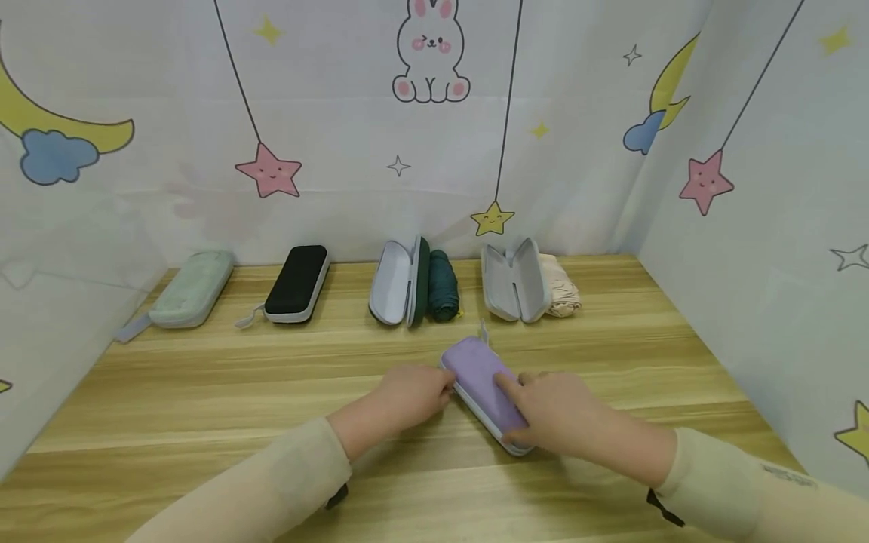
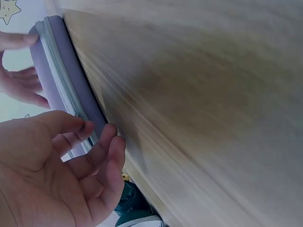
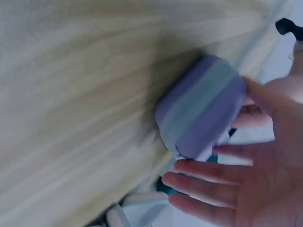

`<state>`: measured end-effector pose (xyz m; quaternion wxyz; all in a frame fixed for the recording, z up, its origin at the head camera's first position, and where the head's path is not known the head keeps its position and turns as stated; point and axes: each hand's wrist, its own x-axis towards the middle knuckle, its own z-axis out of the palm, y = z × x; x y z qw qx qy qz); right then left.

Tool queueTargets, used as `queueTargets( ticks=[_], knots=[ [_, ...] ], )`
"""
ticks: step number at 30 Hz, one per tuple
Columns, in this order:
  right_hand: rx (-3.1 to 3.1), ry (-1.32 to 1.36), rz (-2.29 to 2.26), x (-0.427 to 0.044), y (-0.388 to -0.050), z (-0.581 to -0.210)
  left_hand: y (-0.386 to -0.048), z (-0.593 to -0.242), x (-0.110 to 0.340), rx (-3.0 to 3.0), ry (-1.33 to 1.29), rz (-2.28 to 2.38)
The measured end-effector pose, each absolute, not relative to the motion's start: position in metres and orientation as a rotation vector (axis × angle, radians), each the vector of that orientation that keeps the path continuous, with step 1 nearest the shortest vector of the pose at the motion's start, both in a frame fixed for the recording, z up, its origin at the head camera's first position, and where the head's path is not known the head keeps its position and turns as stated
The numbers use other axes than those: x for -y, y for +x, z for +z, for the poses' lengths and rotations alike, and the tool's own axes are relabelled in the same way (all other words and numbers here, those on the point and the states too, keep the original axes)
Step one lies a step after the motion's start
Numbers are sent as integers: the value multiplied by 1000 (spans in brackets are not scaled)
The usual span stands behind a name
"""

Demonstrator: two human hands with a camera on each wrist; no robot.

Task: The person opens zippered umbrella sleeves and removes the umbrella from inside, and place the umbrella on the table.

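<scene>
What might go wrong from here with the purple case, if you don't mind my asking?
The purple case rests on the table under the right hand and might swivel if the left hand, pinching at the zip, pulls sideways. The zip could also nip skin that close. Pushed forward, the purple case might bump the open grey case.

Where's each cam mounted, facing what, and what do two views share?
Head: on the person's head, facing forward and down at the table and purple case; left hand, right hand and sleeves show.
Left wrist: there, looking past left fingers along the case's pale side band; both hands show.
Right wrist: there, looking past right fingers at the case's rounded end; right hand shows large.
Both wrist views share the case.
</scene>
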<state>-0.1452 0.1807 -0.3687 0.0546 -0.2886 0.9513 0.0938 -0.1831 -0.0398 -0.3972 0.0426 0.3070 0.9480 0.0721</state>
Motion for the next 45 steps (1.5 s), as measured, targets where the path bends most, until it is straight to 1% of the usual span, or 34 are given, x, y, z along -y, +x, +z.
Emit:
queueTargets(
  ticks=[4, 10, 13, 22, 32, 45],
  knots=[
    [-2733, -1026, 252, -187, -150, -362, -183, -396, 40, -2912, 932, 233],
    [-2632, -1356, 316, -193, -158, -359, -184, -398, 39, -2920, 926, 190],
    [-2621, -1423, 360, -193, -161, -360, -184, -399, 38, -2929, 941, 160],
    [-2615, -1370, 470, -180, -169, -361, -181, -400, 35, -2954, 952, 104],
    [-2694, -1320, 198, -178, -179, -370, -178, -399, 33, -2914, 1037, 58],
    [-2787, -1227, 98, -165, -192, -373, -159, -390, 36, -2800, 1124, -1]
  ],
)
